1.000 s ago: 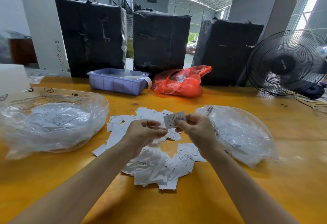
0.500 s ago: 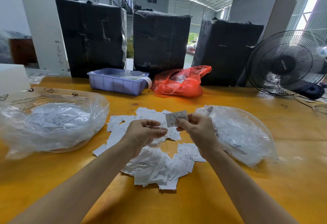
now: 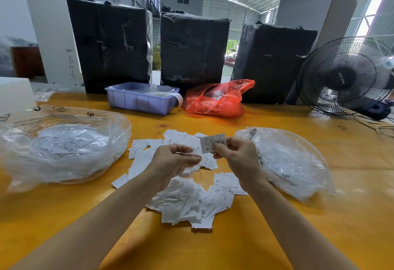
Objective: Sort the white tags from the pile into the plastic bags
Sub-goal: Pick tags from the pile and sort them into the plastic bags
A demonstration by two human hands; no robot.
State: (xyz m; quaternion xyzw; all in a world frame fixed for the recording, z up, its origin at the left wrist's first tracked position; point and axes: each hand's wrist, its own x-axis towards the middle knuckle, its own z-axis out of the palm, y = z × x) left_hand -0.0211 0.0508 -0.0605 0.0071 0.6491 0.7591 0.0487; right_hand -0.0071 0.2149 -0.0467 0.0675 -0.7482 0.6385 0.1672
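Pinching a single white tag (image 3: pixel 213 143) by its lower corner, the right hand (image 3: pixel 238 159) lifts it above the pile of tags (image 3: pixel 187 197) on the yellow desk (image 3: pixel 213 248). Left hand (image 3: pixel 172 163) hovers beside it, fingers (image 3: pixel 191 159) curled inward, thumb near the fingertips; whether they hold anything, I cannot tell. Clear plastic bags flank the pile: left bag (image 3: pixel 61 148), right bag (image 3: pixel 292 163).

Light: bright daylight from the window (image 3: pixel 375 3) at upper right
Shadows: soft
Edges: wide-angle bending
Focus: mostly sharp
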